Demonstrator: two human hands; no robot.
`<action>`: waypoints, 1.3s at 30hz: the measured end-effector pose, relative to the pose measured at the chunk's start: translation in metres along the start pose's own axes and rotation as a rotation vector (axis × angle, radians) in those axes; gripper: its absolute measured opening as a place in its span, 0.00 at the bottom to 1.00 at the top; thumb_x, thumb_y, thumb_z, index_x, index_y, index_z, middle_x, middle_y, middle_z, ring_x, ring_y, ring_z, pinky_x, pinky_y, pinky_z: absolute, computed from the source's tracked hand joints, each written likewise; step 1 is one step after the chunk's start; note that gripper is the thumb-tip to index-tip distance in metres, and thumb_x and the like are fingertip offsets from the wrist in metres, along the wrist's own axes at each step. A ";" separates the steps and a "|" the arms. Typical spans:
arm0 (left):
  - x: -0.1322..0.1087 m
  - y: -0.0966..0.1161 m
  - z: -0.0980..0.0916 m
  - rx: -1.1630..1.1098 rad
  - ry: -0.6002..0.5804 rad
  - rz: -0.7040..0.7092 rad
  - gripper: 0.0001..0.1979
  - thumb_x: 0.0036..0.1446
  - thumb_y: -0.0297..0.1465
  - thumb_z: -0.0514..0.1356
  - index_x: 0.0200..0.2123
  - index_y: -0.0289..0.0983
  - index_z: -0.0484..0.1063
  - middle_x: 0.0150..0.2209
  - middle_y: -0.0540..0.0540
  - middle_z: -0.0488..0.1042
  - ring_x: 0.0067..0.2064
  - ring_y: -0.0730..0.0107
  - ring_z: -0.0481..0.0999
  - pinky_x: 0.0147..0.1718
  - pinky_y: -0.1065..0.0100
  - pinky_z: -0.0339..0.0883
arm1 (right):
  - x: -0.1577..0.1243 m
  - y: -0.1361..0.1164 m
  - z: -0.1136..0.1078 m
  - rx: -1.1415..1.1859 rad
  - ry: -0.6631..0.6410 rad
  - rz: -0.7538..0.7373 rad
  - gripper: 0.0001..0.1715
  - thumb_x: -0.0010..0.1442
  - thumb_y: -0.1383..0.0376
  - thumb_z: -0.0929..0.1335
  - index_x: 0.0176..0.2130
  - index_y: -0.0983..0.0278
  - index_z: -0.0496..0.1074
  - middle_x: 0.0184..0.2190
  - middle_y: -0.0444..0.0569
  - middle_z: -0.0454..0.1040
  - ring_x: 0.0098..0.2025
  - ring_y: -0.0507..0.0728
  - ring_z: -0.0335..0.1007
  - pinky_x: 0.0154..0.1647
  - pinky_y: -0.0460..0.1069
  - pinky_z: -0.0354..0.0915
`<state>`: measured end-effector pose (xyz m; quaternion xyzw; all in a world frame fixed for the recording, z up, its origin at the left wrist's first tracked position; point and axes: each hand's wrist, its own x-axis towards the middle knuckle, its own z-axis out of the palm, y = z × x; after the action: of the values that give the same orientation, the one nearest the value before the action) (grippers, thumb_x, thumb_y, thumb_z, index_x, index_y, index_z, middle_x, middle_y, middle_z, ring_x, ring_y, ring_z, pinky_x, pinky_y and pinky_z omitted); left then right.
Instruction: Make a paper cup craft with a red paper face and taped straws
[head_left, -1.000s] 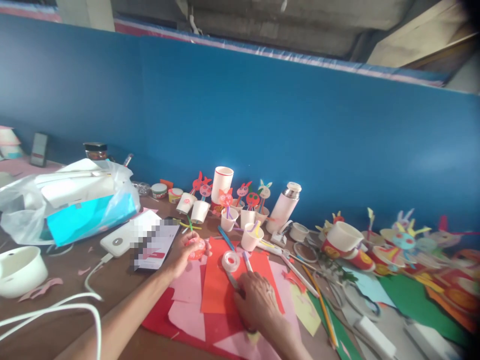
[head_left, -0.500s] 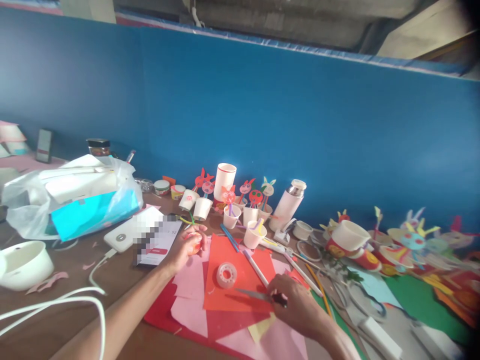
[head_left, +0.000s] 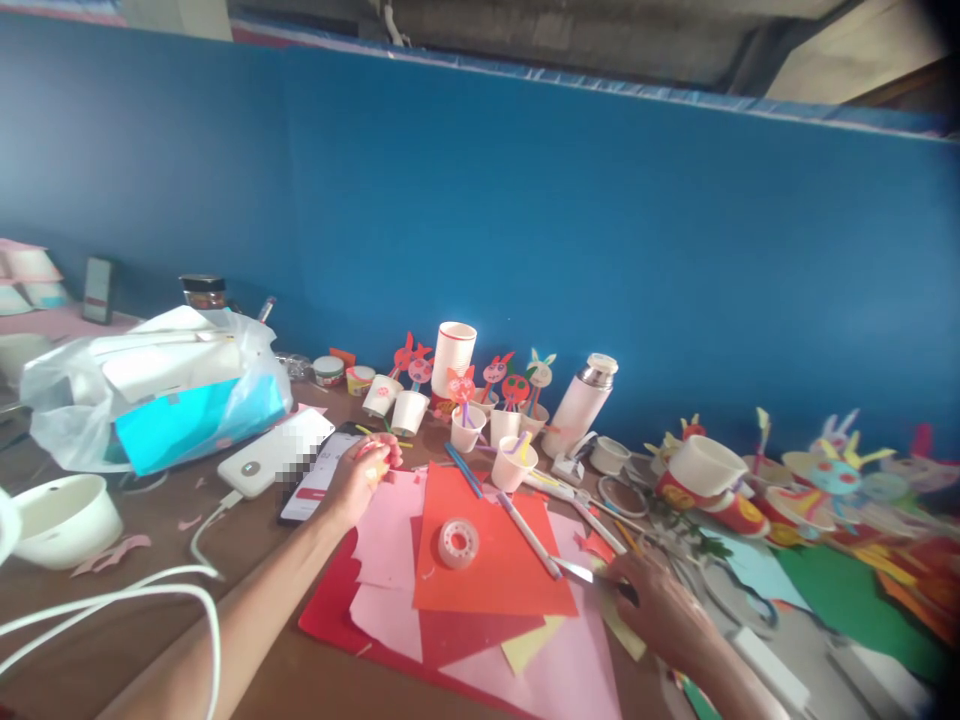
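My left hand is closed, fingers curled round a small orange paper piece that is mostly hidden, in front of the phone. Off the right side of the paper stack, my right hand grips scissors by their dark handle, the pale blades pointing left. Between the hands, a roll of clear tape lies on an orange sheet, with pink and red sheets beneath it. A whitish pen rests across the sheet's right side.
Paper cups with cut-out animal heads stand at the back, by a white thermos and a tall paper cup. A plastic bag, power bank and white cable are at left. Paper crafts crowd the right.
My right hand has carried the scissors rightward, off the orange sheet to its right edge. My left hand stays closed, shifted slightly. The whole view has moved a little.
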<state>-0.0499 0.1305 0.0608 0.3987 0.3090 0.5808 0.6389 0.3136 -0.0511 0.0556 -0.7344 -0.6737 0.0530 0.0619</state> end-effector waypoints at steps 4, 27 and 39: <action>0.005 0.006 -0.006 -0.034 0.023 0.043 0.10 0.44 0.29 0.63 0.33 0.34 0.68 0.25 0.50 0.69 0.26 0.74 0.68 0.19 0.74 0.62 | 0.001 0.007 0.007 -0.013 0.020 -0.012 0.14 0.44 0.73 0.61 0.30 0.62 0.72 0.31 0.47 0.74 0.36 0.57 0.70 0.36 0.48 0.62; -0.008 -0.010 0.005 0.183 -0.222 -0.092 0.09 0.47 0.34 0.63 0.30 0.34 0.71 0.24 0.50 0.68 0.22 0.75 0.66 0.19 0.73 0.61 | 0.013 -0.152 0.044 -0.072 0.214 -0.501 0.10 0.54 0.60 0.70 0.35 0.60 0.67 0.37 0.46 0.71 0.37 0.58 0.65 0.36 0.51 0.61; -0.008 -0.012 0.005 0.200 -0.227 -0.125 0.08 0.48 0.33 0.62 0.28 0.33 0.71 0.22 0.50 0.68 0.22 0.75 0.67 0.19 0.74 0.59 | 0.018 -0.149 0.050 -0.003 0.299 -0.437 0.05 0.57 0.69 0.66 0.30 0.60 0.70 0.27 0.44 0.70 0.29 0.55 0.66 0.31 0.48 0.58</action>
<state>-0.0413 0.1221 0.0523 0.5035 0.3154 0.4574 0.6617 0.1607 -0.0195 0.0310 -0.5712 -0.7998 -0.0716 0.1699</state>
